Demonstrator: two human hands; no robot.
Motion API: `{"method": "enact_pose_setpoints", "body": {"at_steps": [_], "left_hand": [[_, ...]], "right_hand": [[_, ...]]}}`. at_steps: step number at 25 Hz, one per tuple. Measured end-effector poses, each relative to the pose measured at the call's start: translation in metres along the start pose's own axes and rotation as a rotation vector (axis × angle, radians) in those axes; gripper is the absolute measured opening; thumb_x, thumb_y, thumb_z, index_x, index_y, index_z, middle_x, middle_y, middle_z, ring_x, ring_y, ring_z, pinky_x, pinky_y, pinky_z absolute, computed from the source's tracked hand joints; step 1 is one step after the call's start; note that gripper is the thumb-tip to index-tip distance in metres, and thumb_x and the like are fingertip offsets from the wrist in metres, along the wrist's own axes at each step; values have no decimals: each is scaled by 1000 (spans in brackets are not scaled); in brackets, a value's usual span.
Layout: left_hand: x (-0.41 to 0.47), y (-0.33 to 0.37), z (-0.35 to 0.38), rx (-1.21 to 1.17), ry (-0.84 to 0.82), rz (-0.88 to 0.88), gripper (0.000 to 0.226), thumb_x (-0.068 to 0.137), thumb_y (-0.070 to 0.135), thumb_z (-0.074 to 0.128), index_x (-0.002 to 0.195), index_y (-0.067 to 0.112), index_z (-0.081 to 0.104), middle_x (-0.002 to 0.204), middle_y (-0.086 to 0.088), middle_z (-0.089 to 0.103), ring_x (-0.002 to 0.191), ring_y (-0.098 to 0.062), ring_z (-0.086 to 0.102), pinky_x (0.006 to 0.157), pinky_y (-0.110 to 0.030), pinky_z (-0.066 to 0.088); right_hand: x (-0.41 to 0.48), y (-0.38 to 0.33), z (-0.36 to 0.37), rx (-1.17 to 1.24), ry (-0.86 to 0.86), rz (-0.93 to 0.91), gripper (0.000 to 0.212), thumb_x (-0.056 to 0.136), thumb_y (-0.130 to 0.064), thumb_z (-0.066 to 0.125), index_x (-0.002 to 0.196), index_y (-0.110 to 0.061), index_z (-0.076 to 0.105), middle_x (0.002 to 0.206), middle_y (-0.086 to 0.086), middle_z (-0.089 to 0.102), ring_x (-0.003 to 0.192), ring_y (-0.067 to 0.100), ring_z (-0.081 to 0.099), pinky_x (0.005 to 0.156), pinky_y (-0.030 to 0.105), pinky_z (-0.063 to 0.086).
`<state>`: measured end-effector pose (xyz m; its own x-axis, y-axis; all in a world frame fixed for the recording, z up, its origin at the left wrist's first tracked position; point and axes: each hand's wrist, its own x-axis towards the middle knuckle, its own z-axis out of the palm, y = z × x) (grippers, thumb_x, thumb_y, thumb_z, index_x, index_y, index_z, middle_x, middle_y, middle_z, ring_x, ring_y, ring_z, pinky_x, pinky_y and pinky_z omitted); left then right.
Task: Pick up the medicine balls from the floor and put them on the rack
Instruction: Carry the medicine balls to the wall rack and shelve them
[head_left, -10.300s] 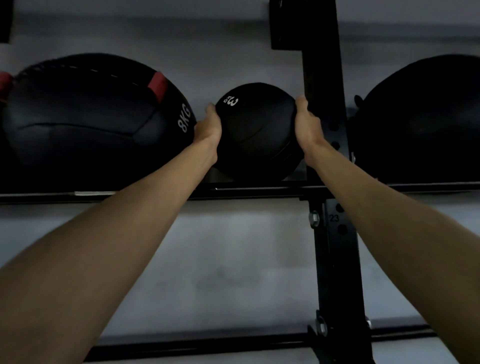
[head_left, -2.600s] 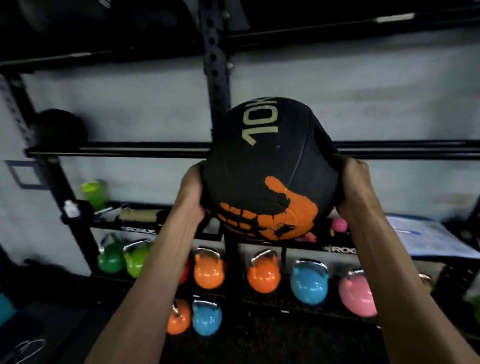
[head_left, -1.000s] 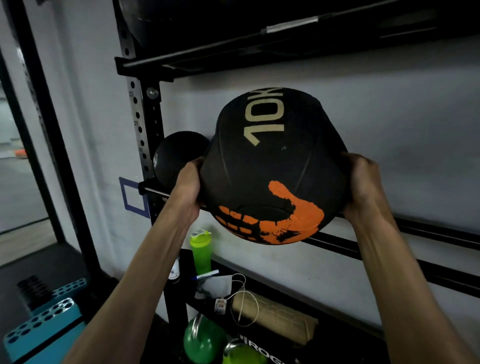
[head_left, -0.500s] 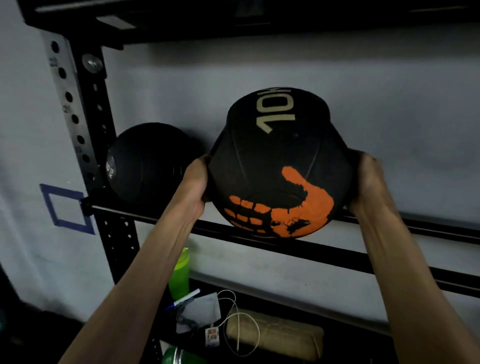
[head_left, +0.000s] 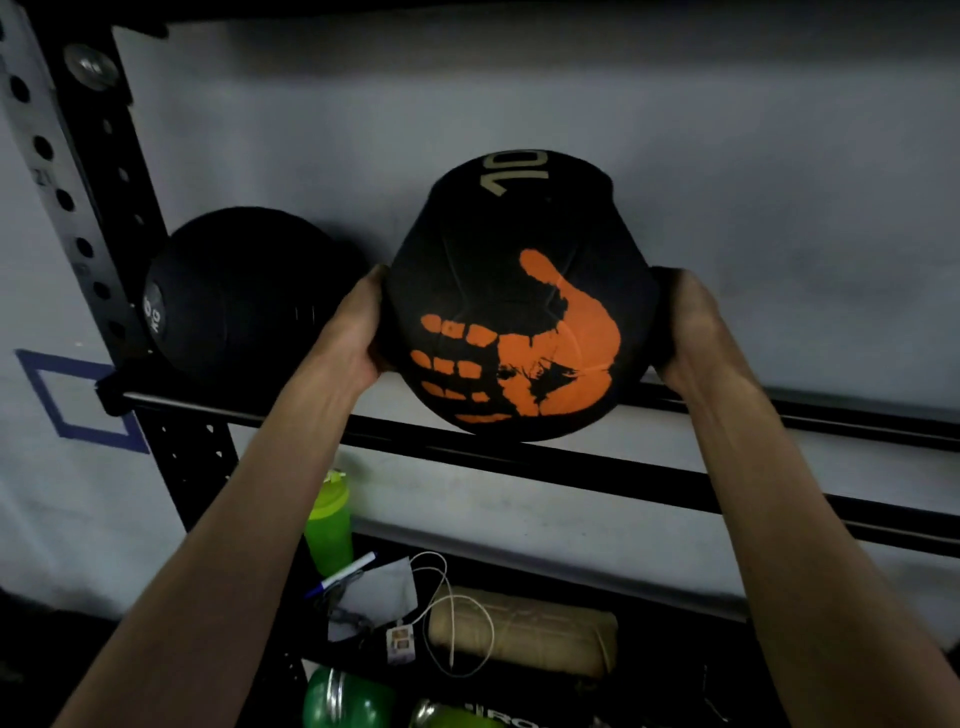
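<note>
A black 10 kg medicine ball (head_left: 519, 291) with an orange handprint sits low over the rails of the black rack shelf (head_left: 571, 467). My left hand (head_left: 353, 338) grips its left side and my right hand (head_left: 685, 332) grips its right side, fingers wrapped behind it. A smaller black ball (head_left: 234, 296) rests on the same shelf to the left, close to my left hand and next to the perforated upright (head_left: 67, 197).
The white wall stands right behind the shelf, with a blue tape square (head_left: 78, 400) at the left. On the shelf below lie a green bottle (head_left: 327, 519), a pen, a white cable (head_left: 452, 623) and a tan roll (head_left: 524, 634). Green kettlebells (head_left: 348, 701) show at the bottom.
The 10 kg ball has come down and forward onto the shelf rails, tipping so that its number faces more upward. Both hands keep their hold on its sides.
</note>
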<state>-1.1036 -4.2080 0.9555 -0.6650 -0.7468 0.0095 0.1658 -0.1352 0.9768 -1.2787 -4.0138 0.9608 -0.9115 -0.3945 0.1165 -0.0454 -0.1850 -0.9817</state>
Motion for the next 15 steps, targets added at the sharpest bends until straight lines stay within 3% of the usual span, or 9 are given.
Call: {"method": "enact_pose_setpoints", "body": {"at_steps": [2,4,8,11,13,15], "left_hand": [[-2,-7,-7,78,49,-3,37,103,45,36,98,24,66,100,-7,72,94,-26,67,82,-38,55],[-2,-15,-13,185,179,70,36,104,39,33,107,22,65,108,-10,70,103,-30,65,80,-40,56],[-20,-21,-17,377,464,508,47,98,43,37,133,15,55,128,-12,59,120,-26,57,107,-46,46],[-49,-17,2,582,429,863,47,105,43,37,148,25,40,151,-8,37,140,-21,37,115,-37,34],[-52,-15,12,738,400,948,49,105,47,32,151,31,37,158,-5,30,146,-19,27,117,-41,27],[-47,-16,10,754,442,958,53,102,50,27,151,32,39,157,-4,33,145,-20,28,118,-49,27]], "right_hand": [[-3,-1,2,-29,-52,2,29,100,-24,43,75,-23,58,47,-12,60,61,14,55,53,24,41],[-9,-3,7,-31,-90,-15,29,100,-35,42,79,-27,60,60,-12,66,74,17,60,62,29,43],[-12,-12,24,-61,-152,-85,36,104,-46,37,96,-27,66,103,-2,71,101,18,67,87,33,54],[-13,-17,43,-97,-201,-151,40,103,-48,39,110,-23,68,110,0,71,104,17,67,90,32,54],[-13,-21,58,-95,-210,-181,45,102,-49,40,121,-18,66,111,-1,70,103,14,66,87,29,53],[-14,-25,71,-110,-193,-230,46,102,-50,41,121,-16,64,109,-3,68,100,9,65,90,28,52]]}}
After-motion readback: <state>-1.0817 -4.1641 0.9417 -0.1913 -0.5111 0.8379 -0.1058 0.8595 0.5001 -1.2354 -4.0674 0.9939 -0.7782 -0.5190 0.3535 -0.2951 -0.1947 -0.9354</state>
